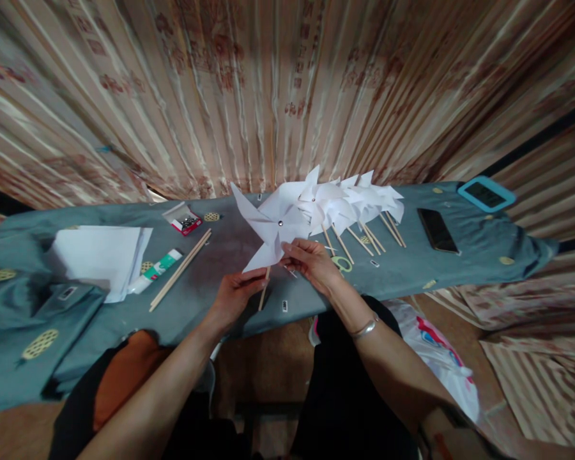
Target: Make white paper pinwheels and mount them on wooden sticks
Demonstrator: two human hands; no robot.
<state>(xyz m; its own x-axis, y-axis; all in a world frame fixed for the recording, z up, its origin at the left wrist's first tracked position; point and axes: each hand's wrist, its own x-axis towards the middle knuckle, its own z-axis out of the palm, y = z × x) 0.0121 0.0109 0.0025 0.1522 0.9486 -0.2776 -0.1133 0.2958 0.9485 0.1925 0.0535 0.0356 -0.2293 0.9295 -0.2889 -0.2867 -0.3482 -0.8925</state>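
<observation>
A white paper pinwheel [273, 229] with a silver pin at its centre is held up above the table, its wooden stick pointing down. My left hand [234, 294] grips it at the stick, just below the lower blade. The thumb and fingers of my right hand [312, 262] pinch the lower right edge of the paper. Several finished pinwheels [338, 204] lie in an overlapping row behind and to the right, sticks toward me. Green-handled scissors [344, 262] lie just beyond my right hand, partly covered.
Left on the grey-green tablecloth [211, 281] are a stack of white paper [98, 255], a glue stick [161, 265], loose wooden sticks [181, 269] and a red box of pins [184, 220]. A phone [437, 230] and a blue-framed device [486, 193] lie right. Curtains hang behind.
</observation>
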